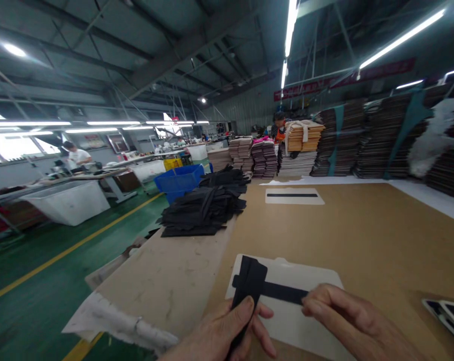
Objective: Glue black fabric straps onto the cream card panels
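My left hand (pixel 236 326) is closed round a small bundle of black fabric strips (pixel 251 276), thumb on top. The bundle stands over the left part of a white panel (pixel 287 328) with rounded corners. Across that panel runs a single black strip (pixel 285 292), partly covered by the bundle. At its right end my right hand (pixel 343 313) pinches with thumb and forefinger; the fingertips hide the very tip of the strip. Farther back on the brown board (pixel 381 240) lies another white panel (pixel 313 201) with a black strip (pixel 290 195) along it.
Piles of black strips (pixel 200 208) are heaped on the left side of the table (pixel 166 271). Panels with black strips (pixel 447 321) lie at the right edge. Tall stacks of material (pixel 339 140) line the back. A blue bin (pixel 179 180) stands beyond; people work farther off.
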